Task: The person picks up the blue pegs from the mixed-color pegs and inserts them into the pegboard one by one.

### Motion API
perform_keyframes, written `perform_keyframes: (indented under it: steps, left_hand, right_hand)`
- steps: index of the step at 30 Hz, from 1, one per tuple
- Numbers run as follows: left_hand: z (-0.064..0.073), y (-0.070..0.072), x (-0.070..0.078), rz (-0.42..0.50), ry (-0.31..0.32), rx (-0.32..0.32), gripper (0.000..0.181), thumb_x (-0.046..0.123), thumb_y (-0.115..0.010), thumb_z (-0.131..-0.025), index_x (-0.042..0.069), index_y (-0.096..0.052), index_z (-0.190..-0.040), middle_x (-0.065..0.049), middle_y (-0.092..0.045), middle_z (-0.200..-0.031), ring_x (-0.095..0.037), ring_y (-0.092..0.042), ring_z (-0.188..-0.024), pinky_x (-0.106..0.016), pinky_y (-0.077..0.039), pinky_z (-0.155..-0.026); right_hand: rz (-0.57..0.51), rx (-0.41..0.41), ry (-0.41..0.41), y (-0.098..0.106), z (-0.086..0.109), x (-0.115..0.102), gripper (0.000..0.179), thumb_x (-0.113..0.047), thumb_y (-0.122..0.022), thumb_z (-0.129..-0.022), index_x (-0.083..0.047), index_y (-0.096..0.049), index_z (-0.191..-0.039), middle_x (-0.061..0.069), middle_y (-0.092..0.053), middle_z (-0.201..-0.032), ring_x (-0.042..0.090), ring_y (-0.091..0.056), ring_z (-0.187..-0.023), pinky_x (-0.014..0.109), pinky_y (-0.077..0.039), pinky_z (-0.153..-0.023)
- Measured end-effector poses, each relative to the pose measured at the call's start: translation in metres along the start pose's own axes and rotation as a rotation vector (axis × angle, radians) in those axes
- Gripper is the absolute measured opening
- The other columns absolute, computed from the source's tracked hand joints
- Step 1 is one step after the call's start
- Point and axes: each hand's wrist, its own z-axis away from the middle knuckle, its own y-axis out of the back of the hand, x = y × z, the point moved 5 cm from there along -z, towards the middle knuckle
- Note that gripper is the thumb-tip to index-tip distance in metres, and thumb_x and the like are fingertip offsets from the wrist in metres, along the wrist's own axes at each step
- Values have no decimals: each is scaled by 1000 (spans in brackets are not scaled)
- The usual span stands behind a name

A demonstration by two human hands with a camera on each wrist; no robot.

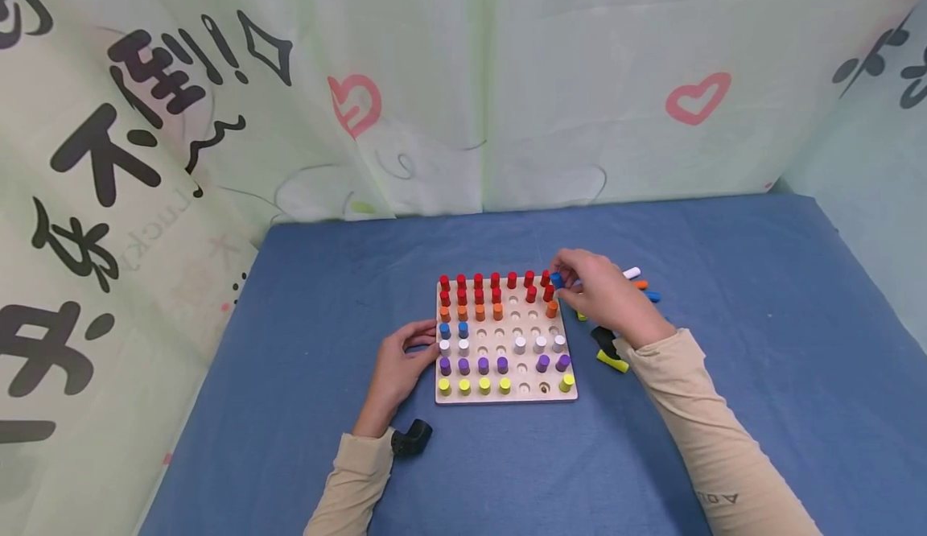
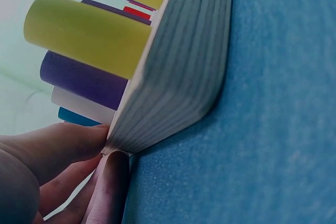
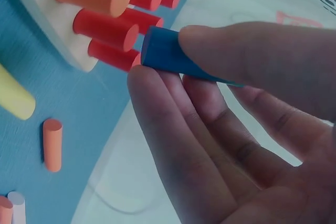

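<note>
My right hand (image 1: 597, 290) pinches a blue peg (image 3: 168, 51) between thumb and fingertips, above the far right corner of a wooden pegboard (image 1: 514, 329). In the right wrist view the peg overlaps the red pegs (image 3: 105, 27) behind it. My left hand (image 1: 400, 359) rests at the board's left side, its fingertips touching the edge beside the blue and white rows. The board carries upright pegs in coloured rows: red at the back, then orange pegs (image 1: 462, 313), blue, white, purple pegs (image 1: 483, 366) and yellow pegs (image 1: 484, 386) in front. Several holes through its middle columns are bare.
Loose pegs lie on the blue cloth (image 1: 304, 407) right of the board: a white peg (image 1: 632, 273), an orange peg (image 1: 640, 285), a blue one (image 1: 653, 296) and a yellow peg (image 1: 612, 361). A pale printed curtain (image 1: 434, 158) hangs behind the table.
</note>
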Motion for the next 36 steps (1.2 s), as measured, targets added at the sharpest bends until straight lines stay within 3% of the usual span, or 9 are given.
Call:
perform_keyframes:
  steps: [8,28,36]
  left_hand:
    - [0,0,0,-2,5,-1,40,13,-72,-91,10,-64,-130,-8,-67,-120,-20,-64,-104,-35,-57,-91]
    - [0,0,0,-7,-12,5,39,11,-72,-91,9,-64,-130,-8,-67,-119,-20,-64,-104,-34,-57,-90]
    - [0,1,1,-5,-17,-2,39,11,-71,-91,8,-64,-130,-9,-68,-119,-20,-64,-103,-36,-57,-91]
  right_hand:
    - [-39,12,40,-4,-1,-10,24,4,-68,-87,2,-62,-110,14,-65,-100,26,-63,-89,43,-56,-79]
    - [-117,-51,4,-17,-3,-24,26,2,-71,-87,0,-64,-112,11,-68,-99,24,-66,-90,41,-58,-78]
    - [-140,-29,52,-23,-4,-30,26,5,-73,-84,2,-65,-109,12,-69,-99,24,-66,-87,40,-59,-79]
